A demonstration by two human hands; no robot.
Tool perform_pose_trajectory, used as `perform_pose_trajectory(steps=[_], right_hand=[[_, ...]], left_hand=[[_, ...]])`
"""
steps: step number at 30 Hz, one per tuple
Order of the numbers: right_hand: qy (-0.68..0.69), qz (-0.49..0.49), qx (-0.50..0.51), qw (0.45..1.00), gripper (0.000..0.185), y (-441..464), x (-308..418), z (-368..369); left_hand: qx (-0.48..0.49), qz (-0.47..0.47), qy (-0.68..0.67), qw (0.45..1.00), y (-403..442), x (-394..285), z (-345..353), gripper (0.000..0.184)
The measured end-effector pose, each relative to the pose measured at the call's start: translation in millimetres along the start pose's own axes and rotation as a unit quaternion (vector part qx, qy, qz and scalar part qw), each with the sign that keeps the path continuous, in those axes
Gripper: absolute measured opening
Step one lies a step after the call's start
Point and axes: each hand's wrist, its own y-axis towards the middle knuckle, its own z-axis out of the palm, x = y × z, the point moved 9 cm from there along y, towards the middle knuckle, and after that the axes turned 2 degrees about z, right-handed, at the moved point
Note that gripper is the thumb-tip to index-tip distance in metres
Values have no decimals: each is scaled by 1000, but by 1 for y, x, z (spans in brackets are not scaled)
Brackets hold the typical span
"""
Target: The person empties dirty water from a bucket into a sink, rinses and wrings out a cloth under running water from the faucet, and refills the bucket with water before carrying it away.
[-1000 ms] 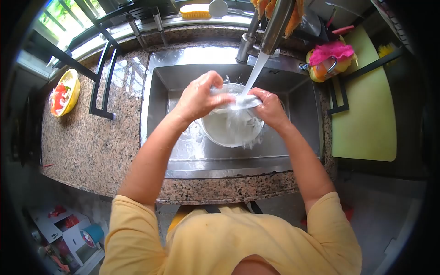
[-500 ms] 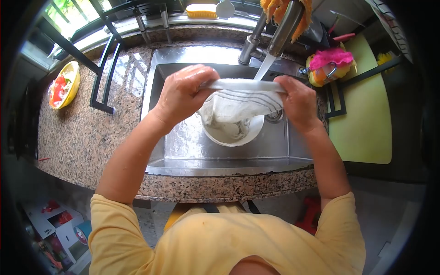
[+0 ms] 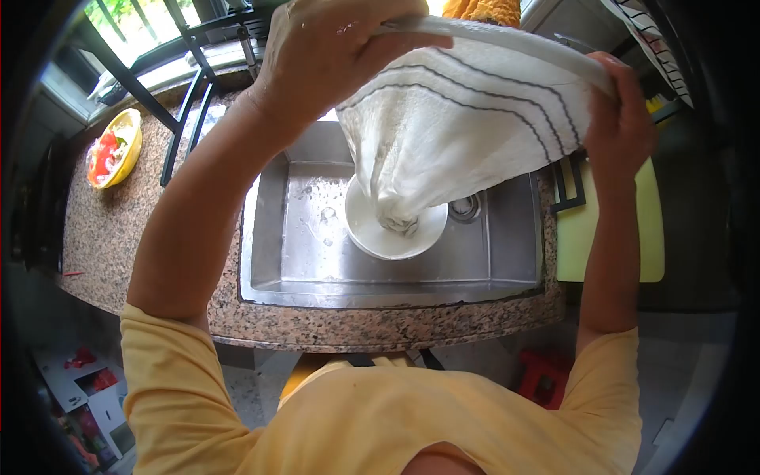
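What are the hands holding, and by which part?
A white striped cloth, by its raised upper edge: the left hand grips the left part of that edge, the right hand the right.

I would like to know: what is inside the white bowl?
Inside the white bowl is the bunched lower end of the striped cloth; anything beneath it is covered and cannot be seen.

Kitchen, with steel sink (image 3: 313,237) and speckled counter (image 3: 107,229)
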Motion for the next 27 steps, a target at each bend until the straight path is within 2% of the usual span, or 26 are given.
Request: perform_pose_trajectory(steps=[2,4,5,7,8,9,10,11,12,13,15,18,21,23,24,27], right_hand=[[1,18,-37,999,18,5,-3,-13],[-9,46,-36,998,19,6,-7,-21],[69,119,-6,990,21,1,-19,-14],[225,258,56,938,25,-21,-36,14],[338,272,152,888,31,-31,-16,37],[325,243,226,886,25,-47,-1,58],[267,174,296,901,20,-69,16,80],[204,101,342,912,17,-95,32,103],[196,88,379,900,19,-120,44,120],[244,154,440,851,20,-146,50,137],[276,217,397,848,18,-167,47,142],[308,272,343,845,19,-165,41,138],[317,269,278,866,25,-143,37,119],[327,231,238,885,26,-118,37,102],[317,223,226,893,27,-106,36,92],[293,213,165,917,30,-75,28,56]], left_hand=[[-26,58,28,998,7,-8,-6,29],[-24,60,12,998,5,-3,0,31],[-23,61,5,998,2,-2,4,33],[112,16,116,987,-18,5,37,27],[43,32,78,996,-20,-7,36,29],[70,2,39,997,-29,-6,51,28],[38,-7,-59,998,-40,-10,62,28],[93,-3,-33,995,-50,-20,83,27],[88,0,-91,992,-59,-32,92,27],[152,-32,-81,984,-73,-36,109,28],[166,-101,-107,975,-98,-34,122,29],[94,-276,-262,920,-138,-8,127,33],[163,-333,-252,894,-209,6,162,38],[340,-468,-217,786,-277,11,198,39],[335,-450,-164,812,-291,11,204,32],[282,-528,-143,788,-309,13,206,26]])
